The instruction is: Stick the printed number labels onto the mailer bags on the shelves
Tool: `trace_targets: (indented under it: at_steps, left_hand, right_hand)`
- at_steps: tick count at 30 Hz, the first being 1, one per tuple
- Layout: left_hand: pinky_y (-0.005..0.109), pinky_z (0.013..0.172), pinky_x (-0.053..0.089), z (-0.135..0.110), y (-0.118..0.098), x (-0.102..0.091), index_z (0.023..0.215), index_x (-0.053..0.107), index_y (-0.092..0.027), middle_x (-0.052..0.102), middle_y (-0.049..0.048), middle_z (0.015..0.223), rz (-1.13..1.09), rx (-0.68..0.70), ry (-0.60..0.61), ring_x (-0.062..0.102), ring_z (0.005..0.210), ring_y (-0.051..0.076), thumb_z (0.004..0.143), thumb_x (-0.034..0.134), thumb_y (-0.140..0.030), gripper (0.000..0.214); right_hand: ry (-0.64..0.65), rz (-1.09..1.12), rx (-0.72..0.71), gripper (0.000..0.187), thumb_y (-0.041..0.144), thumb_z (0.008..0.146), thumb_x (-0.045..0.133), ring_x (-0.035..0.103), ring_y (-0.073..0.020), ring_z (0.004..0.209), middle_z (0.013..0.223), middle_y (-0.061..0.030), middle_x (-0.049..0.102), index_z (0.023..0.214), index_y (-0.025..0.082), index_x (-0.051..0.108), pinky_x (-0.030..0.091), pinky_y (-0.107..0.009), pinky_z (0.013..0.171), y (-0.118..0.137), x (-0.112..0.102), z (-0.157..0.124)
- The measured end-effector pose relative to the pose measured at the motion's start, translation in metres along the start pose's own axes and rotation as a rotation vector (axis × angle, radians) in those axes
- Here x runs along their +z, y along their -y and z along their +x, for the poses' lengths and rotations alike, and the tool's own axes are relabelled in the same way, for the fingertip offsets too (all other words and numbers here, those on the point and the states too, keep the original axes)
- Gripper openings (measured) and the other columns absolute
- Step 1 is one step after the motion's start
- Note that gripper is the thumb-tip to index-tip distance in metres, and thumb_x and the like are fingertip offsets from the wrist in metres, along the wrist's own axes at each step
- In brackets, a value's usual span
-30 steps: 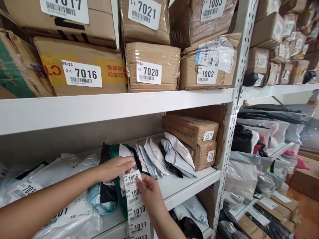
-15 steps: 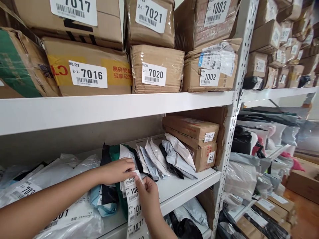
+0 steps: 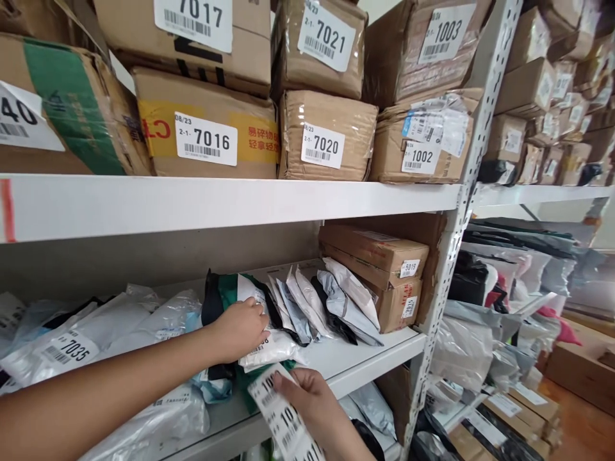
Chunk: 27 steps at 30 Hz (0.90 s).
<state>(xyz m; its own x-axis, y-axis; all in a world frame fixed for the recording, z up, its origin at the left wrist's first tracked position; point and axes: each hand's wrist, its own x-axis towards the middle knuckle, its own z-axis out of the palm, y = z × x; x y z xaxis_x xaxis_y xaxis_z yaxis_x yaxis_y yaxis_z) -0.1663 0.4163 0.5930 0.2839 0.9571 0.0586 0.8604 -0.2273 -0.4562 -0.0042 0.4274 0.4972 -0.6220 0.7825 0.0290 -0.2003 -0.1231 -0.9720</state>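
Observation:
My left hand (image 3: 240,328) reaches across the lower shelf (image 3: 336,362) and its fingers curl over a white soft parcel (image 3: 271,346) that lies among the upright mailer bags (image 3: 312,307). My right hand (image 3: 314,400) is below the shelf edge, fingers pinched on a strip of white numbered barcode labels (image 3: 281,416) that runs down out of view. A green and black bag (image 3: 218,298) stands just behind my left hand.
Brown boxes labelled 7016 (image 3: 206,137), 7020 (image 3: 323,146) and 1002 (image 3: 421,157) fill the upper shelf (image 3: 230,198). Two small cartons (image 3: 384,269) sit at the lower shelf's right end beside the perforated post (image 3: 444,288). Plastic-wrapped parcels (image 3: 72,339) lie at left; more shelving stands at right.
My right hand has dropped away from the parcel with the label strip, which now tilts. My left hand stays on the white parcel. The view has swung left.

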Motion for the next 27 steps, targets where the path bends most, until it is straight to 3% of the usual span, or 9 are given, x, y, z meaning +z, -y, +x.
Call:
trace_targets:
  at_steps: [2,4,6,7,10,17,23,25,27]
  left_hand:
    - [0.038,0.083,0.044,-0.001,-0.004,-0.002,0.093,0.068,-0.012,0.069,0.0131,0.092,0.004,-0.002,0.013,0.06,0.093,0.028,0.09,0.047,-0.034,0.03]
    - [0.039,0.084,0.045,-0.003,-0.007,-0.006,0.096,0.066,-0.012,0.069,0.0143,0.093,-0.017,-0.02,0.015,0.061,0.093,0.029,0.087,0.05,-0.035,0.029]
    - [0.039,0.078,0.048,-0.004,-0.009,-0.011,0.108,0.06,-0.012,0.069,0.0137,0.092,-0.075,-0.079,0.023,0.062,0.09,0.03,0.083,0.056,-0.035,0.035]
    - [0.039,0.074,0.05,-0.004,-0.009,-0.013,0.114,0.056,-0.012,0.069,0.0132,0.091,-0.105,-0.114,0.025,0.063,0.088,0.031,0.08,0.059,-0.034,0.04]
    - [0.038,0.068,0.051,0.005,-0.006,-0.018,0.116,0.055,-0.012,0.066,0.0145,0.098,-0.144,-0.162,0.017,0.065,0.086,0.032,0.079,0.06,-0.031,0.042]
    - [0.037,0.076,0.049,0.054,0.009,-0.023,0.106,0.067,-0.019,0.063,0.0122,0.107,-0.197,0.035,-0.004,0.062,0.096,0.031,0.076,0.065,-0.028,0.031]
    - [0.029,0.095,0.04,0.061,0.023,-0.02,0.093,0.071,-0.021,0.068,0.0048,0.104,-0.31,0.31,-0.05,0.054,0.11,0.022,0.078,0.064,-0.02,0.016]
    - [0.022,0.095,0.04,0.055,0.027,-0.015,0.088,0.071,-0.02,0.066,0.0043,0.111,-0.351,0.376,-0.046,0.055,0.109,0.018,0.074,0.067,-0.016,0.015]
    - [0.018,0.092,0.041,0.047,0.03,-0.011,0.088,0.07,-0.019,0.062,0.004,0.12,-0.457,0.37,-0.009,0.057,0.108,0.016,0.068,0.069,-0.013,0.021]
  right_hand:
    - [-0.097,-0.291,-0.23,0.054,0.057,0.069,0.065,0.026,-0.0072,0.045,0.046,0.0072,0.03,0.048,0.023,0.028,0.022,-0.026,0.046,0.012,-0.015,-0.001]
    - [-0.145,-0.587,-0.59,0.044,0.042,0.08,0.058,0.043,-0.0119,0.059,0.058,0.0008,0.048,0.05,0.021,0.033,0.036,-0.028,0.057,0.029,-0.026,0.004]
    - [0.047,-0.849,-0.823,0.034,0.03,0.085,0.054,0.054,-0.0193,0.089,0.088,-0.0073,0.065,0.054,0.019,0.043,0.043,-0.034,0.079,0.044,-0.033,0.014]
    - [0.162,-0.963,-0.858,0.029,0.027,0.085,0.055,0.052,-0.0229,0.105,0.105,-0.0095,0.066,0.058,0.018,0.048,0.043,-0.037,0.089,0.051,-0.034,0.019]
    - [0.285,-1.259,-0.788,0.022,0.025,0.084,0.059,0.04,-0.0303,0.128,0.129,-0.0122,0.058,0.064,0.017,0.057,0.041,-0.045,0.1,0.061,-0.038,0.027]
    - [0.153,-1.548,-0.665,0.023,0.022,0.083,0.059,0.035,-0.0373,0.13,0.137,-0.0167,0.049,0.061,0.014,0.059,0.042,-0.051,0.1,0.068,-0.056,0.021]
    - [0.078,-1.255,-0.698,0.029,0.021,0.082,0.056,0.044,-0.0318,0.122,0.126,-0.0135,0.056,0.056,0.02,0.042,0.043,-0.045,0.092,0.064,-0.057,0.001]
    - [0.091,-1.085,-0.617,0.026,0.022,0.082,0.055,0.056,-0.025,0.1,0.103,-0.0109,0.063,0.06,0.02,0.042,0.046,-0.037,0.081,0.055,-0.052,-0.009]
    - [0.128,-0.912,-0.455,0.024,0.023,0.078,0.059,0.055,-0.0163,0.072,0.074,-0.0024,0.058,0.063,0.021,0.041,0.042,-0.028,0.064,0.042,-0.046,-0.015]
